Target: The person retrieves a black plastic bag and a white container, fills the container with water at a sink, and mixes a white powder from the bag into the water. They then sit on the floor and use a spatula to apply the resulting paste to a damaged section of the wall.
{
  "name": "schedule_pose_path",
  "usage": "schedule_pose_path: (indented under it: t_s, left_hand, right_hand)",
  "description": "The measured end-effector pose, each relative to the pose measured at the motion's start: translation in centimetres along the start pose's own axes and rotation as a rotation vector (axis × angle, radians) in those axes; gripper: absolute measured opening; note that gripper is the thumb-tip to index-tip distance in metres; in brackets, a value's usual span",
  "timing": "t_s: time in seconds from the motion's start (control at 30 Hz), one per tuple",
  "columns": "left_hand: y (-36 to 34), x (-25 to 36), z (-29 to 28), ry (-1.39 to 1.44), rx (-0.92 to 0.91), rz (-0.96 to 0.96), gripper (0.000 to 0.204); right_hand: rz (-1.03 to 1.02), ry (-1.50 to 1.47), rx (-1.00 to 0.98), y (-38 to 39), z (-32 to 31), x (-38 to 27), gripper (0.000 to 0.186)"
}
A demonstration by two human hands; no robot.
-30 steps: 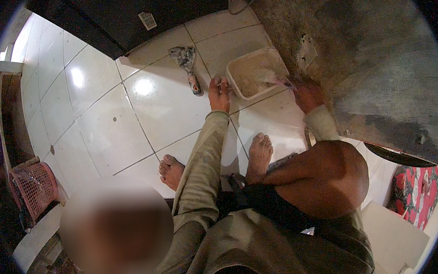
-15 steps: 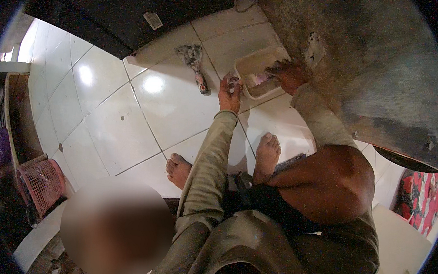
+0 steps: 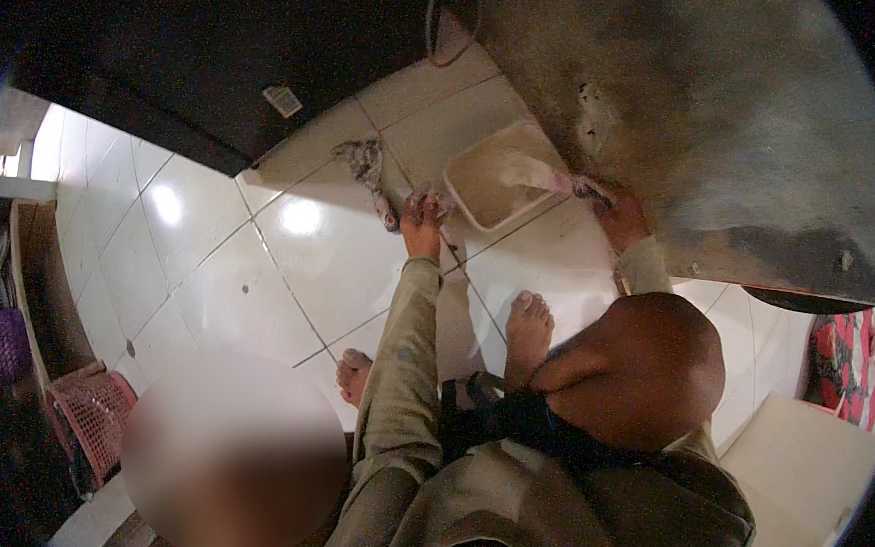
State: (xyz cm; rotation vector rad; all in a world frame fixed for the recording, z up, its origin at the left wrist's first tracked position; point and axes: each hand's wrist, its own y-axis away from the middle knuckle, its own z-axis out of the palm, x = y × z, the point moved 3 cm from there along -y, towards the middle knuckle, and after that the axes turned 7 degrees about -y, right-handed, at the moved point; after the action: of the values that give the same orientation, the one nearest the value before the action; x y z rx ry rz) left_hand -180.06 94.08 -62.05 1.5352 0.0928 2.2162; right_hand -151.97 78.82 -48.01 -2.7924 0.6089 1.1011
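Observation:
A cream rectangular tub (image 3: 471,190) stands on the tiles close to the dark wall. My right hand (image 3: 623,217) is closed around a brush-like tool (image 3: 561,183) with a pinkish handle. Its pale, wide end lies over the tub, and its exact kind is blurred. Left of the tub, my left hand (image 3: 422,224) has its fingers curled together, with a small pale bit between them that I cannot make out. Beside those fingers lies a second tool (image 3: 369,169), its wide end mottled black and white; whether the hand touches its handle is unclear.
A worn grey-brown wall or panel (image 3: 726,141) rises on the right, and a dark cabinet-like block (image 3: 219,70) at the far left. A cord loop (image 3: 452,44) hangs between them. A pink basket (image 3: 96,413) and a purple basket (image 3: 4,345) stand at the left.
My left hand has drawn away from the tub's edge toward the tool on the floor. My right hand has shifted right out of the tub, with the pinkish-handled tool now showing in it.

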Motion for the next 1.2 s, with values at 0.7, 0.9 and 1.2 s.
schedule_pose_path:
  t_s: [0.7,0.9,1.2]
  left_hand:
    - [1.1,-3.2,-1.2,-0.107,0.011,0.012,0.032]
    - [1.6,-2.1,-0.7,-0.205,0.021,-0.002,0.030]
    - [1.9,-1.5,-1.0,-0.213,0.024,0.070,0.027]
  right_hand:
    - [0.089,0.627,0.287,-2.0,-7.4,-3.2,0.034]
    - [0.040,0.569,0.389,1.4,-7.7,-2.9,0.035]
    - [-0.239,0.514,0.506,3.1,-3.5,-5.8,0.036]
